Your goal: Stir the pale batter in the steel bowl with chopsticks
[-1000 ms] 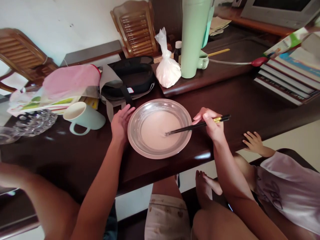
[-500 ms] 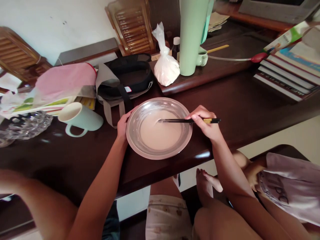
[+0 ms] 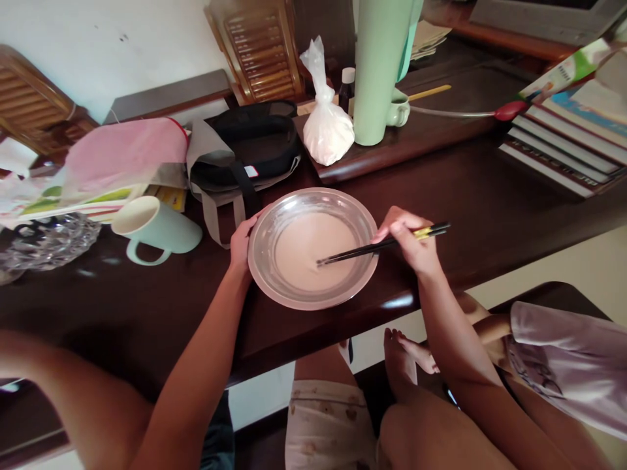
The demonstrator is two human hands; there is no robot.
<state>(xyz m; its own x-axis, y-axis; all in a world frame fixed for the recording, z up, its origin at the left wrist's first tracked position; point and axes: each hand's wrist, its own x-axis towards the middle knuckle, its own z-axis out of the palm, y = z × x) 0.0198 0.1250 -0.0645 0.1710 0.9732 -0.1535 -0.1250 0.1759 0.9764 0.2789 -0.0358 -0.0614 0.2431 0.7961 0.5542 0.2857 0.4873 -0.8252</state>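
A round metal bowl (image 3: pixel 258 277) stands near the front edge of the dark table, with a pale, creamy liquid (image 3: pixel 306 251) in it. My left hand (image 3: pixel 241 245) grips the bowl's left rim; its fingertips are partly hidden behind the rim. Closed around a pair of black chopsticks (image 3: pixel 360 250) with gold bands, my right hand (image 3: pixel 409 238) is just right of the bowl. The chopstick tips dip into the liquid near the middle, and the shafts slant up to the right over the rim.
Left of the bowl lies a pale green mug (image 3: pixel 171 225) on its side, near a glass dish (image 3: pixel 63 241). Behind are a grey-black bag (image 3: pixel 215 163), a tied bag of white powder (image 3: pixel 328 134) and a tall green flask (image 3: pixel 379 78). Books (image 3: pixel 558 150) are stacked right. A person (image 3: pixel 563 359) sits at right.
The chopstick tips have moved toward me through the liquid, and the shafts are now more slanted. My right hand has shifted slightly right. My left hand still grips the bowl.
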